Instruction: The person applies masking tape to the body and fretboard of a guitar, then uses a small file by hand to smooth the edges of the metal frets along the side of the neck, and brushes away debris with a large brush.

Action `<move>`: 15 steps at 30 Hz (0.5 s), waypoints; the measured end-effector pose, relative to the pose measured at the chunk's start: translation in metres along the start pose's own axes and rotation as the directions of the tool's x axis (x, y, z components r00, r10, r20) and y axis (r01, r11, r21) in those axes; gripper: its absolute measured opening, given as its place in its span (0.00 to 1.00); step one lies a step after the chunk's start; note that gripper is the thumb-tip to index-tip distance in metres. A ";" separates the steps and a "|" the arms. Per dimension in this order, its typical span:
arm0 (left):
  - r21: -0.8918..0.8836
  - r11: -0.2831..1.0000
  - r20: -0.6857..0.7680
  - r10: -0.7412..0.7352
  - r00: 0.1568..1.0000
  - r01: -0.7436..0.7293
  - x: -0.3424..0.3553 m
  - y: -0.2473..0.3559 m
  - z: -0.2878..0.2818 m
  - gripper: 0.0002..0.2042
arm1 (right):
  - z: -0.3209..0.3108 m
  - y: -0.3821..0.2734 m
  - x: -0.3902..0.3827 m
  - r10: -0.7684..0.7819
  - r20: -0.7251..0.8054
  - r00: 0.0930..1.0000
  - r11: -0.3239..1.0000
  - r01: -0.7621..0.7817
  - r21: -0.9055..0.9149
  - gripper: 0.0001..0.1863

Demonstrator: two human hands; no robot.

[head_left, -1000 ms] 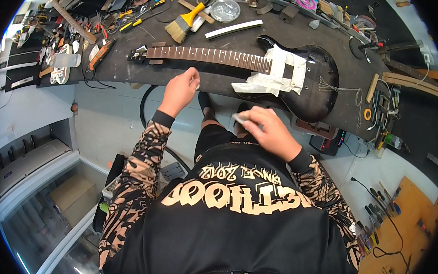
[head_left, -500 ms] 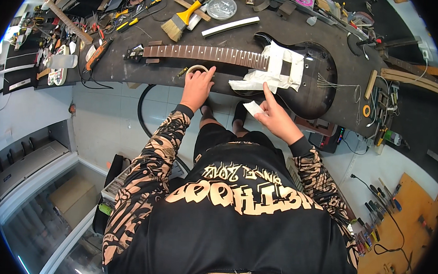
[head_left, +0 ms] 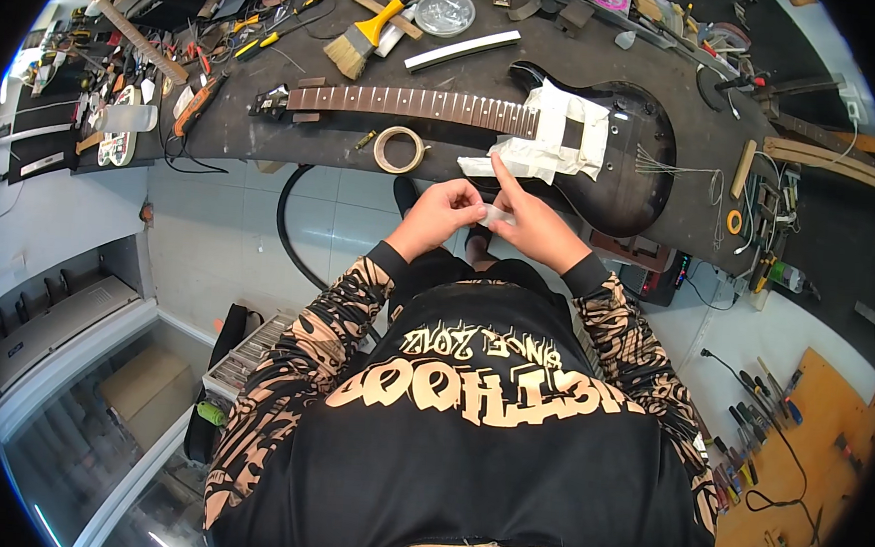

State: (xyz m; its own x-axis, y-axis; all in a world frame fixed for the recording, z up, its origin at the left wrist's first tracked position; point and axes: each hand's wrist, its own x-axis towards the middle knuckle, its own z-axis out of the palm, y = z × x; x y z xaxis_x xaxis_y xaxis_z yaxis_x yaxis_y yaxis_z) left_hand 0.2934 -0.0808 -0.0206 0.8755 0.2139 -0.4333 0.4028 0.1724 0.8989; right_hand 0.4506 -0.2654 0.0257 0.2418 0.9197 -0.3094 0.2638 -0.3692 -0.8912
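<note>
My left hand (head_left: 444, 214) is closed in a pinch on one end of a short pale strip of tape (head_left: 495, 213), just in front of the bench edge. My right hand (head_left: 533, 224) grips the same strip, its index finger stretched out toward the guitar. A dark electric guitar (head_left: 636, 180) lies along the bench, with white masking tape (head_left: 585, 154) over part of its body and round the fretboard's end (head_left: 416, 106). A roll of tape (head_left: 415, 156) rests below the neck, beside a small yellow-and-black tool (head_left: 365, 140).
The dark bench (head_left: 235, 141) carries a wide paintbrush (head_left: 362, 38), a clear round container (head_left: 443, 13), a white bar (head_left: 461, 50), tools (head_left: 197, 106) and loose wires (head_left: 694, 171). Below are a black hose (head_left: 303, 257), a glass-topped cabinet (head_left: 87, 433) and a wooden tool board (head_left: 798, 446).
The tape roll now rests on the bench. My left hand has let it go and moved down and right to meet my right hand on the strip.
</note>
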 end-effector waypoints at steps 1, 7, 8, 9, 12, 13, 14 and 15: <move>-0.013 1.000 0.005 -0.003 1.000 0.003 0.001 -0.005 -0.002 0.08 | -0.001 0.002 -0.001 0.000 0.002 1.000 1.000 0.000 -0.001 0.62; -0.133 0.988 -0.245 0.037 0.969 -0.072 0.007 -0.014 -0.005 0.06 | -0.023 0.051 -0.022 0.274 -0.055 0.960 0.936 -0.253 0.244 0.20; -0.134 0.988 -0.247 0.037 0.968 -0.072 0.008 -0.016 -0.007 0.06 | -0.026 0.068 -0.024 0.286 -0.088 0.954 0.938 -0.260 0.231 0.14; -0.104 0.993 -0.279 0.023 0.960 -0.054 0.012 -0.019 -0.008 0.06 | -0.030 0.084 -0.025 0.325 -0.094 0.941 0.919 -0.291 0.267 0.12; -0.048 0.998 -0.323 0.027 0.946 -0.045 0.021 -0.031 -0.008 0.07 | -0.036 0.091 -0.021 0.384 -0.163 0.909 0.903 -0.332 0.274 0.12; -0.042 0.998 -0.323 0.034 0.946 -0.050 0.025 -0.034 -0.007 0.07 | -0.036 0.088 -0.020 0.398 -0.227 0.889 0.907 -0.344 0.245 0.14; -0.035 0.998 -0.324 0.041 0.945 -0.055 0.027 -0.038 -0.006 0.08 | -0.035 0.084 -0.018 0.399 -0.226 0.889 0.906 -0.344 0.245 0.14; -0.035 0.998 -0.321 0.041 0.946 -0.055 0.030 -0.038 -0.004 0.08 | -0.033 0.079 -0.015 0.421 -0.281 0.863 0.901 -0.362 0.237 0.15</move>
State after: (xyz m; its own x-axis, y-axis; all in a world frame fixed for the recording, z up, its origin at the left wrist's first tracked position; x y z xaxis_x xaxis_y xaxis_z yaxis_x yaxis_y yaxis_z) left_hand 0.3032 -0.0770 -0.0678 0.7591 0.5178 -0.3944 0.3446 0.1944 0.9184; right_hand 0.4984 -0.3130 -0.0287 0.5817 0.6006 -0.5486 -0.0713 -0.6342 -0.7699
